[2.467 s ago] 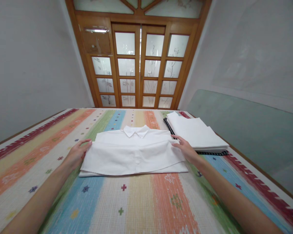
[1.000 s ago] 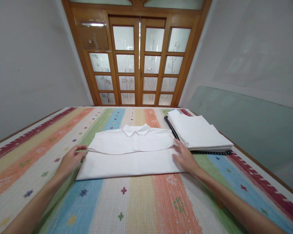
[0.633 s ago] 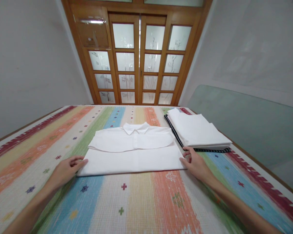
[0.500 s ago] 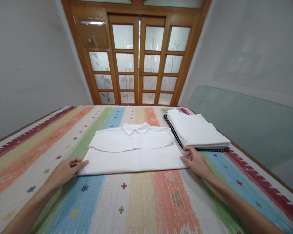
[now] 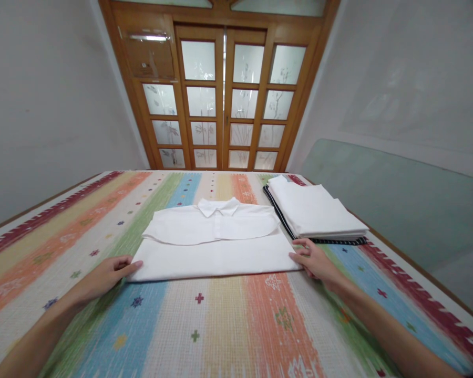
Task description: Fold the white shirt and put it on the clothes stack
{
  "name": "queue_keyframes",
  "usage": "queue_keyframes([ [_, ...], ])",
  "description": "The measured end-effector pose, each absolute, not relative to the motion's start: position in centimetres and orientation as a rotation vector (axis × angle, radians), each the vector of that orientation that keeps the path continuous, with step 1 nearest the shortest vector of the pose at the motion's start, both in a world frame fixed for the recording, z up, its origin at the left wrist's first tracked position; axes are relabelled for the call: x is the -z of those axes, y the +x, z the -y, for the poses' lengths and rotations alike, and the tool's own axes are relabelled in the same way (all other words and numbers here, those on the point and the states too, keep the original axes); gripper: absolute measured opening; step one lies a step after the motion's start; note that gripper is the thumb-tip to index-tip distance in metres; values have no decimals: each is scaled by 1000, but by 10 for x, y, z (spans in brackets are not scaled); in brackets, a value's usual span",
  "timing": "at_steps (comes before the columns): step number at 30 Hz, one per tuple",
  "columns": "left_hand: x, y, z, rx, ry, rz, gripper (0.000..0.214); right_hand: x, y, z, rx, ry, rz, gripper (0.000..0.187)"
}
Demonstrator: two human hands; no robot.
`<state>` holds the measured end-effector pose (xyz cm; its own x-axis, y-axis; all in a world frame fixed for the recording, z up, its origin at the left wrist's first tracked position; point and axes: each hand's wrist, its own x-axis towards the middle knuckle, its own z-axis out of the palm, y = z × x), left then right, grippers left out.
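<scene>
A white collared shirt [image 5: 213, 257], folded into a wide band, lies flat in front of me with its collar at the far side. My left hand [image 5: 116, 270] pinches the near left corner, thumb on top and fingers beneath the cloth. At the near right corner, my right hand [image 5: 309, 257] grips the shirt in the same way, its fingertips partly hidden. Just beyond my right hand rests a stack of folded white clothes [image 5: 319, 210], with a black striped garment [image 5: 339, 241] at its bottom.
A striped, multicoloured cloth [image 5: 220, 325] covers the surface under the shirt. Past its far edge stand wooden doors with glass panes [image 5: 224, 100]. A pale green panel [image 5: 378, 184] leans along the right wall, and a grey wall [image 5: 51, 100] rises on the left.
Hardly anything differs: both hands keep hold of the shirt's near corners. The right hand and the stack appear very slightly further left in view.
</scene>
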<state>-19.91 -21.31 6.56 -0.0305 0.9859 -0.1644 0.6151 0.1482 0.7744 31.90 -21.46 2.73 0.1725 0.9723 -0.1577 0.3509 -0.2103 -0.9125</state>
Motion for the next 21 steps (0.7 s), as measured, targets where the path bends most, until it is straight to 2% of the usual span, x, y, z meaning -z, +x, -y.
queue_keyframes([
  [8, -67, -212, 218, -635, 1578, -1638, 49, -19, 330, 216, -993, -1633, 1300, 66],
  [17, -52, -225, 227, -606, 1713, -1595, 41, -18, 340, 231, -1015, -1660, 1436, 58],
  [21, -51, -220, 229, -702, 1550, -1664, 39, -20, 342, 233, -1069, -1699, 1419, 60],
])
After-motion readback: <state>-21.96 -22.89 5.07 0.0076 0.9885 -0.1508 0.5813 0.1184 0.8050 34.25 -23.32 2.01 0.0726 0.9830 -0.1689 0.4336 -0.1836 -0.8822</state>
